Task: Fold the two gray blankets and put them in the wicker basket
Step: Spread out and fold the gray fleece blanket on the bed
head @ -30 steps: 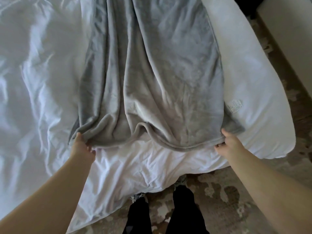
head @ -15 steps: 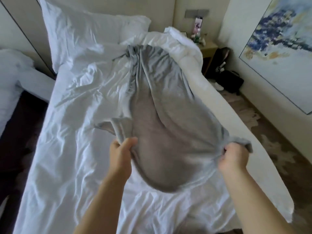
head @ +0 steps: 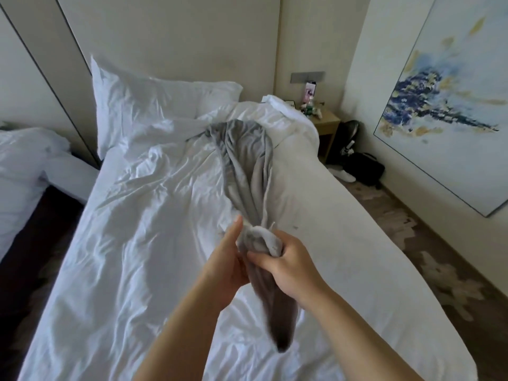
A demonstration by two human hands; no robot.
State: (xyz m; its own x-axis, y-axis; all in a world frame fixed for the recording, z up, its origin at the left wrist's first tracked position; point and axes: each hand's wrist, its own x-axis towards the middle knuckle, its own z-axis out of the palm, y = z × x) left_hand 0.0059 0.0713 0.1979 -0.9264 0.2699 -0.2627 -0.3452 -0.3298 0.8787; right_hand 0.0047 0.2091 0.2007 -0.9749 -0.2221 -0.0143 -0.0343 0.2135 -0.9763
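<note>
Joining corners at 6 o'clock, right hand [head: 291,268] clamps bunched gray blanket [head: 247,160], left hand [head: 226,261] grip unclear; match edges flush, then tension toward 12 o'clock.

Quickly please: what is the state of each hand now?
Left hand: closed, holding the gray blanket.
Right hand: closed, gripping the same blanket's bunched end.
</note>
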